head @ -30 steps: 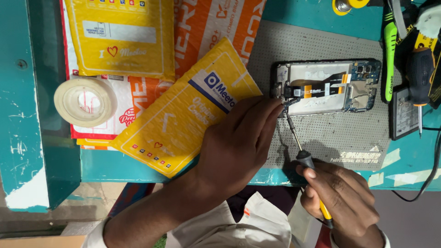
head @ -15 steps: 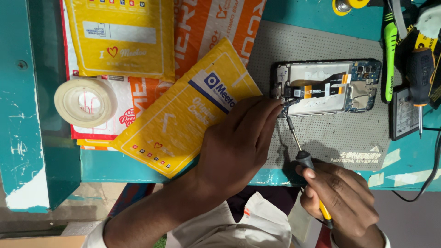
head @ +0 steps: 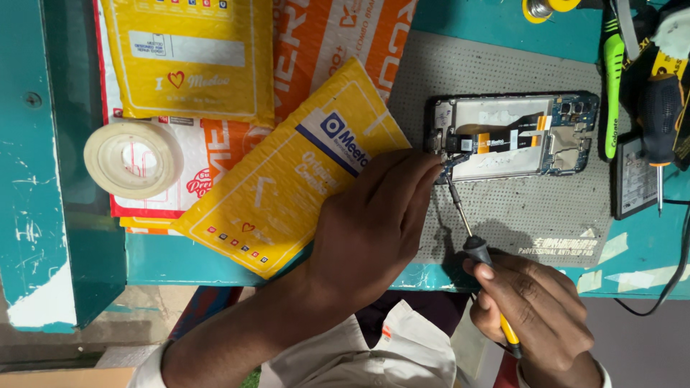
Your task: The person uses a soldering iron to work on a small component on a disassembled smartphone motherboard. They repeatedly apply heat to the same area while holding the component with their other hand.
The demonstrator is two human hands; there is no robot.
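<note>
Two hands: both are set at the opened phone (head: 514,136), on the grey mat (head: 546,208).
Right hand (head: 535,316): closed round the screwdriver (head: 467,230) handle.
Screwdriver axis: shaft is aimed toward 11 o'clock, tip at the phone's left end.
Left hand (head: 374,223): fingertips pressed together on that same end, nearer; phone lies at its 2 o'clock.

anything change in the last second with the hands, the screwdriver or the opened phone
Nothing has visibly changed. The right hand still grips the screwdriver with its tip at the left end of the opened phone, and the left hand still rests with its fingertips at that same end. The yellow padded envelope, the tape roll and the grey mat lie where they were.
</note>
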